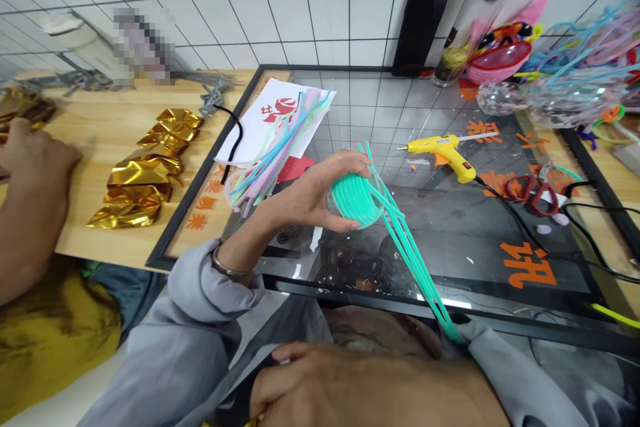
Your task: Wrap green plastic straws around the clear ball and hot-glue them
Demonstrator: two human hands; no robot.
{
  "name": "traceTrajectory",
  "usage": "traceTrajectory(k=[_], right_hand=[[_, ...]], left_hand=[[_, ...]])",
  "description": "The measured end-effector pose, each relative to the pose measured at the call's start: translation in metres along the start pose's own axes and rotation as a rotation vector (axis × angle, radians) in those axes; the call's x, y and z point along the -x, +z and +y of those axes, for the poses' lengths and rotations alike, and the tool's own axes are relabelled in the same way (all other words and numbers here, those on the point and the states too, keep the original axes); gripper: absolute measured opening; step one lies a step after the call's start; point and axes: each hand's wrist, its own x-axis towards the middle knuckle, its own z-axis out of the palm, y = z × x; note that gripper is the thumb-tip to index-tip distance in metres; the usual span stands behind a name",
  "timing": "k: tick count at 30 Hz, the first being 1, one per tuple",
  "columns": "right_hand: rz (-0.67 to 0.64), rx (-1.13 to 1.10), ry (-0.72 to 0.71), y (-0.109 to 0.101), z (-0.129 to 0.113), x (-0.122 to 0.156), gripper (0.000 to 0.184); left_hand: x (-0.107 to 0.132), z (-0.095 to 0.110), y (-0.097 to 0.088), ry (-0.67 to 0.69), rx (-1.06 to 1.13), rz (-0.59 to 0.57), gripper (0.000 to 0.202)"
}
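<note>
My left hand (320, 193) is wrapped round a small clear vessel coiled with teal plastic strands (356, 201), held above the glass-topped board. A bundle of long teal strands (415, 260) hangs from it down to the right, ending by my right sleeve. Low in the view, close to my body, my right hand (305, 383) is curled with its fingertips hidden. A bit of gold shows beneath it, but what it holds, if anything, I cannot make out. A yellow glue gun (447, 152) with a glue stick in its back lies right of the vessel.
Coloured strands (285, 140) lie on white paper at the left. Red scissors (530, 193), black cables and orange cut-out characters (527, 265) are at the right. A phone (423, 27) leans on the tiled wall. Gold foil (145, 170) lies near another person's arm (35, 180).
</note>
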Motion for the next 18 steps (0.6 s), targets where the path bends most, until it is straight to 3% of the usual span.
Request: traceTrajectory(k=[3,6,10,14,17,18], right_hand=[[0.011,0.153,0.080,0.008,-0.002,-0.006,0.015],[0.013,0.433,0.179,0.000,-0.014,-0.013,0.027],[0.160,0.691,0.080,-0.005,-0.022,-0.017,0.025],[0.388,0.684,-0.009,-0.016,-0.029,0.013,0.028],[0.459,0.723,0.111,-0.049,-0.046,0.051,0.033],[0.451,0.748,0.210,-0.064,-0.052,0.061,0.040]], left_hand=[[0.000,0.000,0.000,0.005,0.002,0.005,0.067],[0.000,-0.002,0.001,0.032,0.004,0.013,0.067],[-0.001,-0.004,0.003,0.060,-0.002,0.029,0.066],[-0.002,-0.005,0.004,0.055,-0.002,0.038,0.066],[0.000,-0.004,0.004,0.035,0.002,0.051,0.067],[0.001,-0.004,0.004,0.024,0.008,0.051,0.065]])
